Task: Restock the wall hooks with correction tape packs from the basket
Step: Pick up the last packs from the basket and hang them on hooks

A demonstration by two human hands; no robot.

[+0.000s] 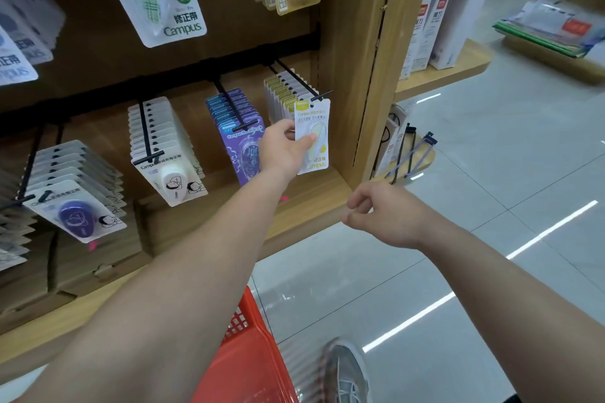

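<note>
Restocking, hanging step. The left hand [281, 147] reaches to the rightmost hook [294, 77] of the lower row, its grip clamped on a yellow correction tape pack [316, 137], thumb on the face and fingers behind. The pack's top edge sits at the hook's front tip, just ahead of the matching yellow row; whether its hole is already threaded cannot be told. The right hand [386, 216] hovers near the shelf edge [314, 206], fingers loosely curled and holding nothing. The red basket [248, 353] stands on the floor below. To do the step well, the pack should probably be kept upright and square to the hook, with the hole lined up on the tip, then slid straight back until it rests against the row, and released only once it hangs freely.
</note>
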